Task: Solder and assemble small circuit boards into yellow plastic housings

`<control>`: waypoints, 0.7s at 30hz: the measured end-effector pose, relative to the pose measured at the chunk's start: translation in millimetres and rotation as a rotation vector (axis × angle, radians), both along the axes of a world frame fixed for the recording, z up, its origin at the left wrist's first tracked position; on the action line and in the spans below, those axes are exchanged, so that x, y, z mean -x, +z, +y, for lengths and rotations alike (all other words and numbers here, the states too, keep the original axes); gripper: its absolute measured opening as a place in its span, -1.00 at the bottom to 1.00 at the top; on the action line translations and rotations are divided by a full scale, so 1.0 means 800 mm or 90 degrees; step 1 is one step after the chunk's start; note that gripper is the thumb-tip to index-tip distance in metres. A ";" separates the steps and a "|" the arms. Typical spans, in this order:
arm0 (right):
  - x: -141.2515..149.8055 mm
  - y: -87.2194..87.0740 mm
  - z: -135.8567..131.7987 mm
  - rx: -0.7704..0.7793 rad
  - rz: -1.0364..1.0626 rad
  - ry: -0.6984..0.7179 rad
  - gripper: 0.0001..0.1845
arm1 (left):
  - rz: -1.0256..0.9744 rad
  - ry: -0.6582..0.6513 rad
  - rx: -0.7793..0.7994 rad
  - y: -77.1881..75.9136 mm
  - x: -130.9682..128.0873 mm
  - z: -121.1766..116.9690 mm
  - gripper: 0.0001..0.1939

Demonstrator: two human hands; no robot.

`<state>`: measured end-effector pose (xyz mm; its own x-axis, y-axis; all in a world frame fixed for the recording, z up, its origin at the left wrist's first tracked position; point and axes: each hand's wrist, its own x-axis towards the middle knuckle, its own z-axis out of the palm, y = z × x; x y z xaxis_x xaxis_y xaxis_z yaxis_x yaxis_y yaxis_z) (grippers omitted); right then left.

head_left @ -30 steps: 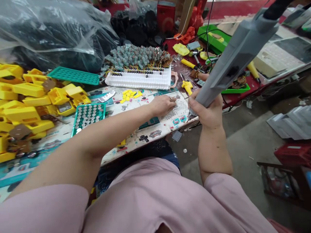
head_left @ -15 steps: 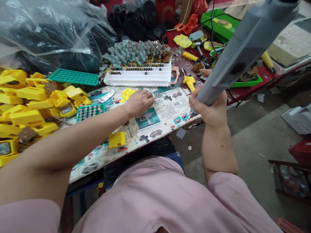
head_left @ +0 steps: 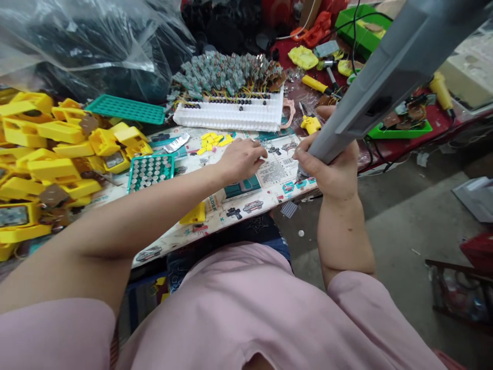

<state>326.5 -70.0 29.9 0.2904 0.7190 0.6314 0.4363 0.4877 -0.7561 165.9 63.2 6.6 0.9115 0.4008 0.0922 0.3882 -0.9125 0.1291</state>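
My right hand (head_left: 331,167) is wrapped round a thick grey electric screwdriver (head_left: 370,87), which slants from the upper right down to the table's front edge. Its lower end is beside my fingers. Over the printed cardboard (head_left: 275,174), my left hand (head_left: 242,160) has its fingers bent and close together, tips pointing right. Whatever they may pinch is hidden. Small yellow pieces (head_left: 211,141) lie just behind that hand. A yellow plastic housing (head_left: 194,214) sits under my left forearm, partly covered by it.
Yellow housings (head_left: 50,154) are heaped at the left. A green tray (head_left: 152,172) holds round metal discs. Behind stands a white rack (head_left: 231,117) beside many wired boards (head_left: 227,74). A soldering iron (head_left: 441,95), a green bin (head_left: 404,131) and cables lie at the right.
My left hand has shifted a little right across the cardboard, towards the screwdriver. The view has tilted slightly, and my forearm now covers more of the yellow housing. My right hand keeps its grip.
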 end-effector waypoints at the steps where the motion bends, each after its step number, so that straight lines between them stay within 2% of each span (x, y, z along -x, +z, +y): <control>1: 0.002 0.001 0.000 0.002 -0.002 0.004 -0.49 | 0.009 -0.001 0.003 0.001 -0.010 -0.006 -0.71; 5: 0.004 0.005 0.000 -0.006 0.004 0.034 -0.53 | 0.056 0.032 0.023 0.003 -0.038 -0.020 -0.72; 8: 0.003 0.003 -0.002 0.019 -0.012 0.018 -0.52 | 0.073 0.041 0.024 0.004 -0.036 -0.016 -0.72; 11: 0.004 0.002 -0.003 0.018 0.018 -0.001 -0.52 | 0.064 0.045 -0.007 0.003 -0.017 0.001 -0.73; 13: 0.009 0.003 -0.002 0.006 0.061 -0.003 -0.52 | 0.017 0.081 -0.001 0.003 0.000 0.015 -0.74; 17: 0.022 0.007 0.004 0.029 0.128 0.042 -0.45 | -0.140 0.159 0.120 0.012 0.039 0.031 -0.78; 21: 0.037 0.004 0.021 0.101 0.189 0.138 -0.28 | -0.212 0.180 0.229 0.035 0.085 0.013 -0.79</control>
<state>296.6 -52.9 33.2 0.2740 0.8653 0.4197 0.0873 0.4122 -0.9069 97.7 74.0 34.8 0.7091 0.6845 0.1691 0.4958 -0.6547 0.5706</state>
